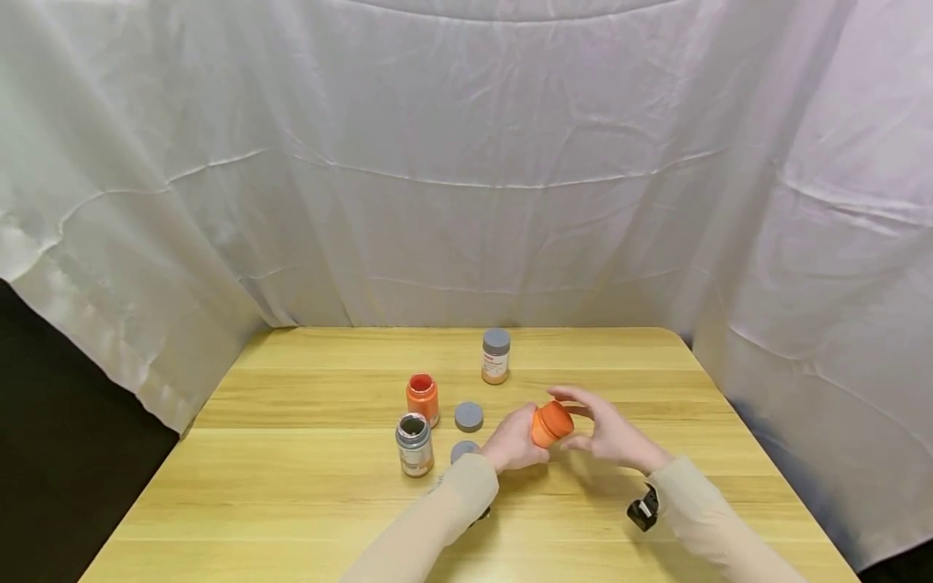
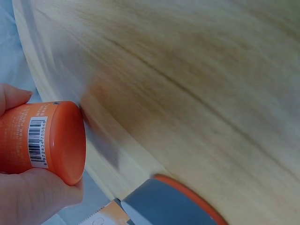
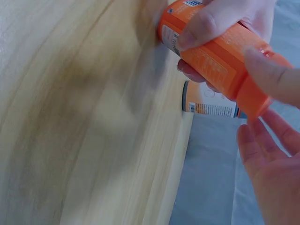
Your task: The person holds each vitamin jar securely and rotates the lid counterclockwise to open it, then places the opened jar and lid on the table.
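Note:
My left hand [image 1: 519, 441] grips an orange jar [image 1: 543, 427] with a barcode label, holding it tilted above the table, its orange lid [image 1: 558, 419] toward my right hand. In the left wrist view the jar's smooth base [image 2: 69, 143] faces the camera. Fingers and thumb of my right hand [image 1: 611, 427] curve around the lid; in the right wrist view the thumb [image 3: 269, 75] lies over one side and fingertips meet the other side. To the left stand an uncovered orange jar [image 1: 423, 401] and an uncovered jar with dark contents [image 1: 415, 447].
Two grey lids, one farther off [image 1: 469, 416] and one nearer [image 1: 464, 450], lie beside the uncovered jars. A jar with a grey lid [image 1: 496, 357] stands near the back edge of the wooden table [image 1: 291, 486]. Pale curtains [image 1: 466, 178] hang behind it.

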The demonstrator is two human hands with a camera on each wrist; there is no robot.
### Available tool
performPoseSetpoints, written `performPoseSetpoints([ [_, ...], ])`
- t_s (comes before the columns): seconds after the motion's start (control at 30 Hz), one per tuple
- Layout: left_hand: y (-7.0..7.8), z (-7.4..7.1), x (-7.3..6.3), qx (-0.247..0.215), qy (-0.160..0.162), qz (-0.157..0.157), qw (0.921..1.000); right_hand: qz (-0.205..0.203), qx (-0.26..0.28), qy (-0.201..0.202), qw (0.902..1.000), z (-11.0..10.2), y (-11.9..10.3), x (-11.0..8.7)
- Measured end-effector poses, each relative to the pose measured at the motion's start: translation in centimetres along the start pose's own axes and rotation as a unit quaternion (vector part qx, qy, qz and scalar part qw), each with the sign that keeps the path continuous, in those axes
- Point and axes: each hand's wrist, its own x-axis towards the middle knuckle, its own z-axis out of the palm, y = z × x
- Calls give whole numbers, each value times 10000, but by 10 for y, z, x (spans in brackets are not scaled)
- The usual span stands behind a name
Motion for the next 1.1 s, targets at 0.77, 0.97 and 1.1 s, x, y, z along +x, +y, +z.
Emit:
performPoseSetpoints([
  [0.77,1,1,-2,56,37,48,10000,2019,-754,363,9758,4,-22,15],
  [0.97,-1,2,-1,77,29,122,9999,1802,-756,326,9802,6,-21,14],
  [1.1,-3,0,-2,-58,-70,58,9999,1728,-715,259,9820,6,-22,15],
])
